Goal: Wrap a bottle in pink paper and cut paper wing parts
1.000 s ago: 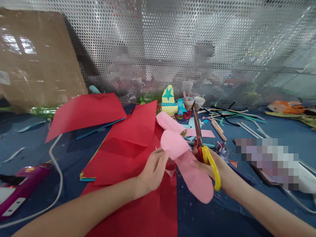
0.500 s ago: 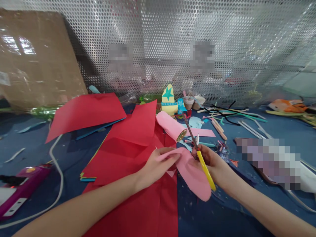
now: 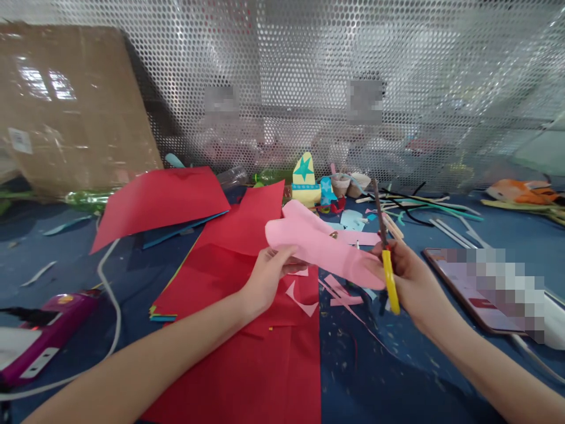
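A long pink paper strip with rounded ends (image 3: 324,252) is stretched between both hands above the table. My left hand (image 3: 269,277) pinches its left part between thumb and fingers. In my right hand (image 3: 401,271) are yellow-handled scissors (image 3: 389,280), blades pointing up and away, and the strip's right end is also gripped there. Behind the strip lies a tube wrapped in pink paper (image 3: 304,213), partly covered by it. Pink paper scraps (image 3: 302,299) lie below on red paper sheets (image 3: 238,359).
A phone (image 3: 468,288) lies at the right, a purple power strip (image 3: 48,330) with a white cable at the left. At the back stand a yellow tube with a star (image 3: 304,176) and small cups (image 3: 348,184). Pipe cleaners (image 3: 424,206) lie back right; cardboard (image 3: 79,106) leans back left.
The pink strip has swung from hanging down to the right to stretching nearly level between my hands. My right hand has moved right with the scissors. The scraps beneath now show more.
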Demonstrator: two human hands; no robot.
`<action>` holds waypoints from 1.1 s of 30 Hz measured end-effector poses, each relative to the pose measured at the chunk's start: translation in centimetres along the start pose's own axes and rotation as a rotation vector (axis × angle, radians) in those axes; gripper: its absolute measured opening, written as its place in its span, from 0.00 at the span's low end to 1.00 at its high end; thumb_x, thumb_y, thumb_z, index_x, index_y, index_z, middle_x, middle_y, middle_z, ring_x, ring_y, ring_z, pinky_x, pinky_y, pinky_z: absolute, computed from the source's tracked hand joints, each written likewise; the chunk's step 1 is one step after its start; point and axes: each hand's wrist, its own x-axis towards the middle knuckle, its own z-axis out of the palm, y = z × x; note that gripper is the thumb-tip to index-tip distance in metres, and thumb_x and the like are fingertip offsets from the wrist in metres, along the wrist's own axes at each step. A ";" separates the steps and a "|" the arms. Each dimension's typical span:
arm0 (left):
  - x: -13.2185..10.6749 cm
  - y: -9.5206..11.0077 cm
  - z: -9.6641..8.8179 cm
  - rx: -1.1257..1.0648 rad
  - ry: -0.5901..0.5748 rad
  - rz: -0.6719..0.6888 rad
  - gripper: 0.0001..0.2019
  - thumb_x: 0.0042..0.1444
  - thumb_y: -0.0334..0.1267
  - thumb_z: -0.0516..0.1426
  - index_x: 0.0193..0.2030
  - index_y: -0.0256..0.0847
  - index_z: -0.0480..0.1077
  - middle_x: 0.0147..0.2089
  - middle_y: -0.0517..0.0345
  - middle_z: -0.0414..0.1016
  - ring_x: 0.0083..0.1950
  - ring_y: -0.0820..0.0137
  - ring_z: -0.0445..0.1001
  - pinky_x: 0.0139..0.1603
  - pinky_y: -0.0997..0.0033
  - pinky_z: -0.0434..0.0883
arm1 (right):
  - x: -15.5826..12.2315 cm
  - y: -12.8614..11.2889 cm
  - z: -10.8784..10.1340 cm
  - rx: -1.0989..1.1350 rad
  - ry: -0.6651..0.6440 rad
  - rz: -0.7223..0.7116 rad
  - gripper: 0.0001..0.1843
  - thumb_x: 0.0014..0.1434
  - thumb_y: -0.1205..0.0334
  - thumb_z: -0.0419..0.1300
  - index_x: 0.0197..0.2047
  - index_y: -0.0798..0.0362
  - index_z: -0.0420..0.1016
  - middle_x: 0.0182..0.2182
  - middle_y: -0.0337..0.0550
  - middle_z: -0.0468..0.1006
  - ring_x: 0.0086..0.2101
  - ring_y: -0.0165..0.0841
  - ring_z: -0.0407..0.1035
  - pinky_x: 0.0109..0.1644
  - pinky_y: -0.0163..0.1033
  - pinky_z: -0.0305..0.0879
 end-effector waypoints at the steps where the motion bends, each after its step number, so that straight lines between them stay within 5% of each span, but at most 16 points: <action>1: 0.2 0.3 -0.1 0.011 -0.014 -0.011 0.13 0.41 0.43 0.67 0.27 0.33 0.76 0.26 0.52 0.79 0.29 0.66 0.78 0.36 0.68 0.75 | 0.2 -0.1 -0.2 0.010 0.026 -0.005 0.25 0.35 0.51 0.75 0.32 0.48 0.67 0.24 0.32 0.70 0.25 0.30 0.65 0.29 0.36 0.66; 6: 0.7 1.8 -0.1 0.086 -0.008 0.071 0.13 0.40 0.42 0.67 0.31 0.35 0.77 0.31 0.52 0.81 0.34 0.66 0.78 0.40 0.67 0.74 | 0.8 -0.5 -0.8 0.014 0.108 -0.066 0.24 0.35 0.50 0.75 0.30 0.48 0.68 0.24 0.32 0.70 0.24 0.29 0.65 0.27 0.34 0.66; 12: 1.0 4.5 -0.6 0.563 -0.086 0.121 0.31 0.47 0.46 0.65 0.58 0.43 0.67 0.56 0.50 0.74 0.53 0.61 0.73 0.52 0.65 0.70 | 0.7 -1.0 -1.1 -0.006 -0.027 -0.072 0.23 0.35 0.51 0.76 0.29 0.49 0.70 0.24 0.32 0.70 0.25 0.28 0.65 0.27 0.32 0.65; 15: 1.5 6.0 -1.5 0.839 -0.343 0.019 0.26 0.47 0.42 0.64 0.55 0.43 0.70 0.57 0.53 0.73 0.55 0.61 0.72 0.51 0.67 0.69 | 0.5 -1.1 -1.0 0.028 -0.074 -0.043 0.23 0.34 0.53 0.77 0.29 0.50 0.71 0.25 0.33 0.69 0.26 0.28 0.65 0.29 0.32 0.66; 18: 1.8 6.9 -2.0 0.973 -0.641 -0.162 0.18 0.46 0.40 0.64 0.46 0.41 0.75 0.46 0.55 0.78 0.46 0.62 0.76 0.44 0.68 0.70 | 0.5 -1.2 -0.9 0.057 -0.077 -0.021 0.22 0.34 0.55 0.77 0.28 0.50 0.71 0.25 0.32 0.68 0.25 0.27 0.63 0.28 0.31 0.64; 21: 1.6 7.2 -1.7 0.987 -0.787 -0.231 0.13 0.45 0.41 0.65 0.39 0.41 0.76 0.39 0.57 0.79 0.41 0.64 0.76 0.41 0.68 0.70 | 0.7 -1.4 -1.0 0.084 -0.101 -0.021 0.21 0.33 0.56 0.77 0.28 0.50 0.72 0.25 0.32 0.68 0.25 0.27 0.62 0.28 0.30 0.62; 24: 1.4 6.9 -1.4 1.024 -0.721 -0.254 0.15 0.50 0.49 0.63 0.34 0.39 0.76 0.35 0.54 0.79 0.39 0.62 0.76 0.40 0.67 0.70 | 0.6 -1.4 -1.1 0.110 -0.182 0.017 0.19 0.36 0.57 0.76 0.29 0.49 0.73 0.25 0.32 0.69 0.24 0.26 0.60 0.26 0.30 0.59; 28: 1.7 5.8 -1.9 0.907 -0.545 -0.180 0.26 0.53 0.48 0.62 0.57 0.42 0.69 0.46 0.49 0.78 0.48 0.61 0.75 0.46 0.64 0.70 | 0.1 -0.9 -1.7 0.130 -0.332 0.081 0.16 0.42 0.56 0.74 0.31 0.50 0.73 0.26 0.33 0.69 0.25 0.26 0.61 0.26 0.29 0.58; 30: 1.9 5.5 -2.2 0.860 -0.585 -0.141 0.33 0.52 0.41 0.62 0.65 0.43 0.60 0.51 0.47 0.76 0.51 0.62 0.74 0.49 0.62 0.69 | -0.2 -0.7 -1.9 0.128 -0.394 0.095 0.15 0.46 0.53 0.72 0.32 0.49 0.73 0.29 0.35 0.70 0.27 0.28 0.63 0.28 0.31 0.60; 33: 1.5 5.5 -1.8 0.878 -0.740 -0.158 0.28 0.56 0.42 0.60 0.63 0.43 0.63 0.55 0.45 0.73 0.55 0.61 0.72 0.51 0.61 0.68 | -0.7 -0.9 -1.9 0.087 -0.470 0.103 0.15 0.49 0.52 0.70 0.34 0.49 0.72 0.31 0.37 0.72 0.27 0.28 0.63 0.27 0.31 0.59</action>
